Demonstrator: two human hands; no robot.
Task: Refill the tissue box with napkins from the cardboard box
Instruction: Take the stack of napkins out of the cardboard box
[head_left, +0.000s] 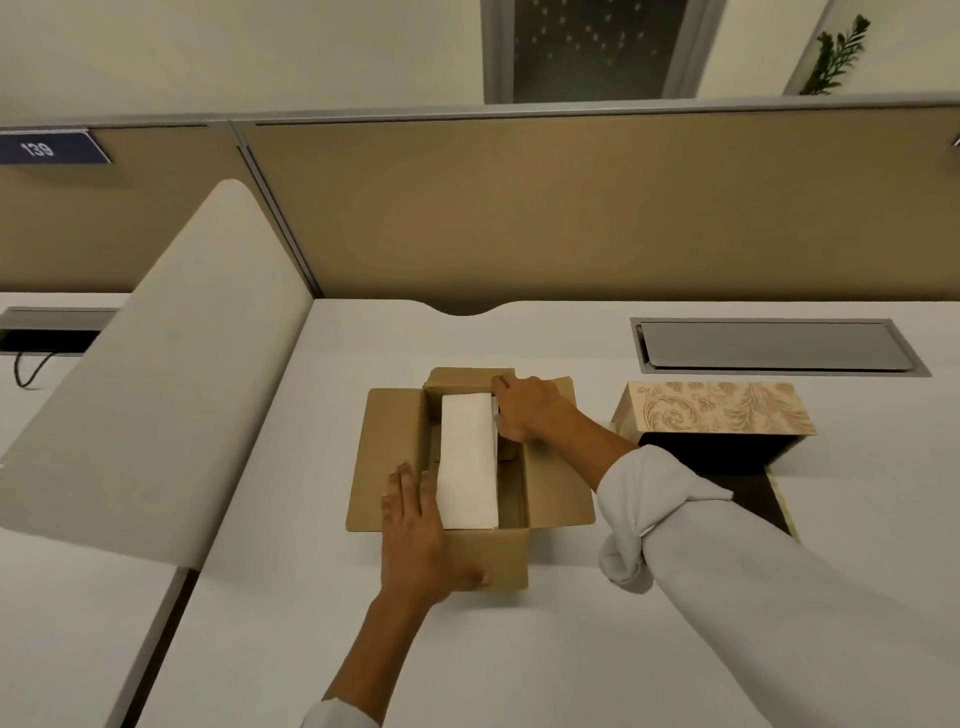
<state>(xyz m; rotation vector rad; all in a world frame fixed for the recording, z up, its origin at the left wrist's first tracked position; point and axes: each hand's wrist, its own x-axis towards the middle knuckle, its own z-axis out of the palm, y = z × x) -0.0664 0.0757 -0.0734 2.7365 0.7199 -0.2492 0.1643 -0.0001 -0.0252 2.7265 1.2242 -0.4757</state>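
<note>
White desk (571, 649) | left hand (415, 535) flat on cardboard box (493, 561) | right hand (530, 410) gripping napkins (467, 462)

A white desk (519, 649) carries everything. An open cardboard box (498, 564) sits near its middle, flaps spread flat. Just to its right stands a patterned tissue box (722, 408), its lid (779, 499) hanging open toward the near side. Farther right, at the far edge, a grey cable hatch (769, 345) is set flush into the desktop.

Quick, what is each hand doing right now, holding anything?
Left hand: open, flat on the cardboard box, holding nothing.
Right hand: curled at the napkins; actual grip cannot be told.
</note>
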